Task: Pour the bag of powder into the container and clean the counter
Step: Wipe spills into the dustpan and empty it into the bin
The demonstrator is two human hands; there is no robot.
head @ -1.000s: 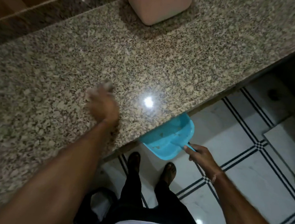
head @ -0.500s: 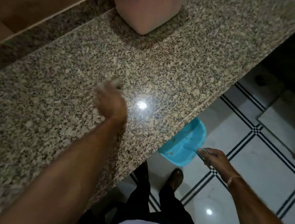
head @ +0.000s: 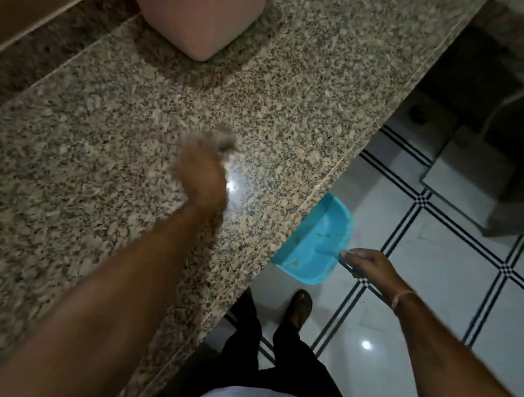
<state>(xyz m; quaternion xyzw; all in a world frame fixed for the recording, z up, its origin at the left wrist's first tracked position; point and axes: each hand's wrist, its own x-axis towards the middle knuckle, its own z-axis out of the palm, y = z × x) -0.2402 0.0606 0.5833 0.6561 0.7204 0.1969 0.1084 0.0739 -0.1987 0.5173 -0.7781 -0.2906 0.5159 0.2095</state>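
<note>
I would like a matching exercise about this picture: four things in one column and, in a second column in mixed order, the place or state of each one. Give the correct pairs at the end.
Things:
1. dustpan
2. pink container
3. left hand
4. right hand

Places or states:
A. stands at the back of the counter
B. blurred, over the counter near the light glare
C. held at the counter's front edge, crumbs inside
D. grips a blue handle above the tiled floor

Pairs: 1-C, 2-A, 3-B, 4-D
</note>
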